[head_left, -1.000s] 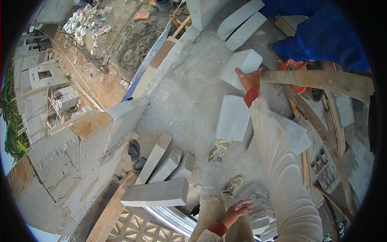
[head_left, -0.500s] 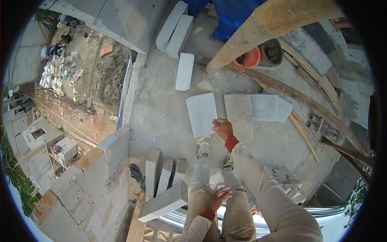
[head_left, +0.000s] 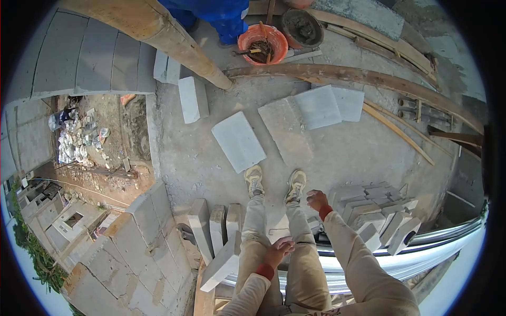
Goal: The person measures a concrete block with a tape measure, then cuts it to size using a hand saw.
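Observation:
My left hand (head_left: pixel 279 251) is over my left thigh, its fingers curled together with nothing visible in them. My right hand (head_left: pixel 317 201) is beside my right shin, loosely closed, with nothing visible in it. Just ahead of my shoes a pale rectangular block (head_left: pixel 239 141) lies flat on the concrete floor (head_left: pixel 211 176). To its right are a rough grey slab (head_left: pixel 284 129) and two lighter blocks (head_left: pixel 318 107) that overlap. Neither hand touches a block. Several upright blocks (head_left: pixel 199 226) and a tilted one (head_left: pixel 222 263) are left of my legs.
A person in blue (head_left: pixel 216 16) stands beyond a slanting pole (head_left: pixel 179 45). Nearby are an orange bucket with tools (head_left: pixel 262 45) and a dark mortar bucket (head_left: pixel 301 29). A long timber (head_left: pixel 363 76) crosses behind the slabs. Stacked blocks (head_left: pixel 369 203) stand right; a block wall (head_left: pixel 132 247) borders the left drop.
The view has turned, bringing the buckets and the right-hand block stack more into sight. My right hand has drawn back from above the pale block's edge to beside my leg. My left hand stays over my thigh.

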Available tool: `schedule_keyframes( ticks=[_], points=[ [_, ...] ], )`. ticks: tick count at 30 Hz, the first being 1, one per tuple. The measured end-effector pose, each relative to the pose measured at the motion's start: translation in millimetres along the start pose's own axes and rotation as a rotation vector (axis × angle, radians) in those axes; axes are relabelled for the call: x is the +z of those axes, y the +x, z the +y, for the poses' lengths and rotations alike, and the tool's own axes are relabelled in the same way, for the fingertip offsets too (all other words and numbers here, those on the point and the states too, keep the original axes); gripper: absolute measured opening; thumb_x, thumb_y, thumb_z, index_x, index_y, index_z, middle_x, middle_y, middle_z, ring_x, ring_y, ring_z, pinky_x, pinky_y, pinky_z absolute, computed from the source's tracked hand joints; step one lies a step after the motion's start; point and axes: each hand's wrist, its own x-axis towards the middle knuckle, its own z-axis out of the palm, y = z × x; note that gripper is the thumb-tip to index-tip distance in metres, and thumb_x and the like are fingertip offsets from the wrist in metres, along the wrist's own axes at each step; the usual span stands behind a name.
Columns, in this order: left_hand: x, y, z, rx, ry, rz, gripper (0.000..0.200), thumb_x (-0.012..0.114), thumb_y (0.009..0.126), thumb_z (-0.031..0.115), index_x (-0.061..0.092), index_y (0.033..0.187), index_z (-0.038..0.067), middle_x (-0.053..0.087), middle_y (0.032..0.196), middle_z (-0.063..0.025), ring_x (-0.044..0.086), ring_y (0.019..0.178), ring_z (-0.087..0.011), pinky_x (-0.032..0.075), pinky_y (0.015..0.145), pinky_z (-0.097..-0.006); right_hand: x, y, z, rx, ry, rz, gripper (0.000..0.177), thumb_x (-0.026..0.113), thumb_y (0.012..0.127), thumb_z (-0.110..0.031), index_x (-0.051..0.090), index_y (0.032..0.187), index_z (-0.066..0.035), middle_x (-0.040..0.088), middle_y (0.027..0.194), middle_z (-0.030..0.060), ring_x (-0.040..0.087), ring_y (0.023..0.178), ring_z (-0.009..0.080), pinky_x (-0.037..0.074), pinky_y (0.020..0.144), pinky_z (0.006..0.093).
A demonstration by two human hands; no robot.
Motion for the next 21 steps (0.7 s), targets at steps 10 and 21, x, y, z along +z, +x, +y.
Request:
schedule_keyframes(
  ticks=[10,21],
  points=[
    [42.7,17.8,-18.4,0.070,-0.048,0.092,0.044,0.059,0.106,0.028,0.055,0.146,0.011,0.068,0.134,-0.0080,0.070,0.113,-0.0203,0.049,0.098,-0.0356,4.2,-14.9,-93.1,0.020,0.595,-0.244,0.021,0.070,0.093,-0.010,0.072,0.112,-0.002,0.075,0.089,0.0046,0.072,0.072,0.0153,0.059,0.067,0.0300],
    [41.3,-10.6,61.3,0.169,0.024,0.156,0.046,0.059,0.104,0.026,0.054,0.146,0.009,0.066,0.138,-0.0159,0.068,0.117,-0.0282,0.049,0.102,-0.0393,-2.8,-103.9,0.1,-0.163,-0.139,0.040,0.025,0.064,0.088,-0.028,0.078,0.107,-0.017,0.078,0.109,0.0039,0.073,0.101,0.0235,0.058,0.091,0.0395]
  ],
)
